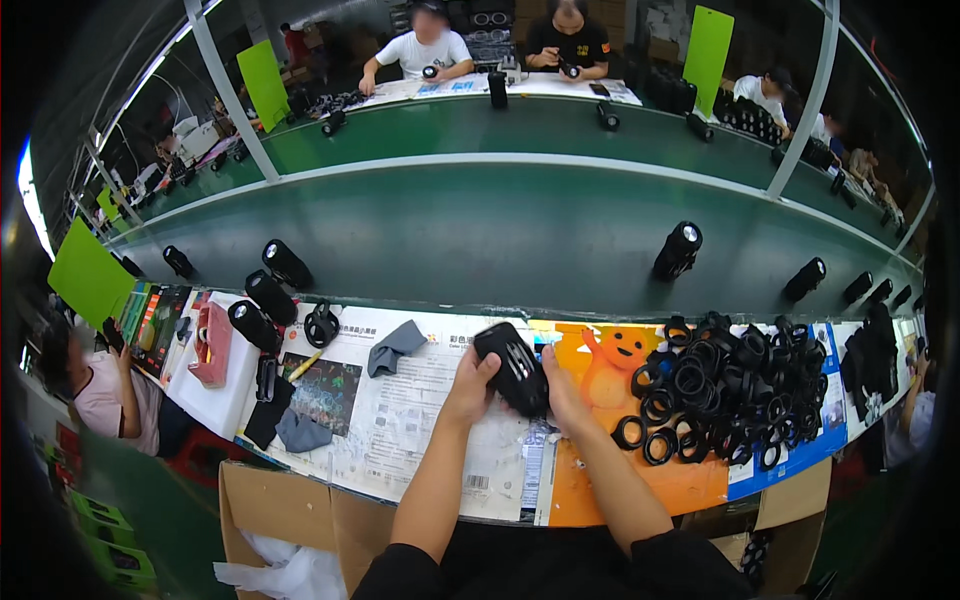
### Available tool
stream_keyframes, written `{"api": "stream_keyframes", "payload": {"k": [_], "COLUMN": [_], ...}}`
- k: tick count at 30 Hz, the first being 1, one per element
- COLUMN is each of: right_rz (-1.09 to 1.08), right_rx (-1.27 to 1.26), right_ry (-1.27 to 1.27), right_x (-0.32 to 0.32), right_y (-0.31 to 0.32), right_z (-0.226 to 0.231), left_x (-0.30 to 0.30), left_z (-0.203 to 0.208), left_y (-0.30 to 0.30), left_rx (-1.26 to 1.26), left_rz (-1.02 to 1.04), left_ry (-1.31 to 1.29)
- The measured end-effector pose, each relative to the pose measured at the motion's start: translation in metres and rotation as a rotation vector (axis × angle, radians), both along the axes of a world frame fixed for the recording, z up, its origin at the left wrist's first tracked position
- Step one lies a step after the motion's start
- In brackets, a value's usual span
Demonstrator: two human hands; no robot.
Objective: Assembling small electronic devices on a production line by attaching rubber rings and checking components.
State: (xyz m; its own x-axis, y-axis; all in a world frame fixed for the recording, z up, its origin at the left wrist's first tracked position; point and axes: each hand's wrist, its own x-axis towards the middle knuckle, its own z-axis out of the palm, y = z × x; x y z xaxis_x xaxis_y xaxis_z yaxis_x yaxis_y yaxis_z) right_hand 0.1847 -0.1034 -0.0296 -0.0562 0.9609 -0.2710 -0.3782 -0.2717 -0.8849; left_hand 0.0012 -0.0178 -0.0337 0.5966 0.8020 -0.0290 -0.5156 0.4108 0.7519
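Between my hands, above the middle of the bench, is a black cylindrical speaker (513,370), tilted, with a strip of buttons or ports along its side. My left hand (470,385) is wrapped round its left side, thumb on top. My right hand (566,393) grips its lower right side; some of its fingers are hidden behind the speaker. To the right lies a big heap of black rings (740,385) on an orange printed sheet (585,480). A grey cloth (397,348) rests on the white printed sheet (400,430) left of my hands.
Beyond the bench runs a green conveyor belt (480,230) with upright black speakers (679,251) along it. More speakers (270,296) and a pink tape dispenser (211,345) stand at left. Cardboard boxes (275,505) sit below the bench edge. Co-workers sit across and on both sides.
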Motion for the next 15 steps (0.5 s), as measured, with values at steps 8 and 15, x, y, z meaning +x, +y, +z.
{"api": "stream_keyframes", "payload": {"k": [8, 15], "right_rz": [-0.117, -0.072], "right_rx": [0.297, 0.393], "right_ry": [-0.535, -0.772], "right_x": [-0.012, -0.02], "right_y": [-0.011, -0.017], "right_z": [0.025, 0.034], "left_x": [0.009, 0.003], "left_z": [0.022, 0.018], "left_y": [-0.004, 0.0], "left_rx": [0.122, 0.116], "left_rz": [0.174, 0.258], "left_ry": [-0.186, -0.148]}}
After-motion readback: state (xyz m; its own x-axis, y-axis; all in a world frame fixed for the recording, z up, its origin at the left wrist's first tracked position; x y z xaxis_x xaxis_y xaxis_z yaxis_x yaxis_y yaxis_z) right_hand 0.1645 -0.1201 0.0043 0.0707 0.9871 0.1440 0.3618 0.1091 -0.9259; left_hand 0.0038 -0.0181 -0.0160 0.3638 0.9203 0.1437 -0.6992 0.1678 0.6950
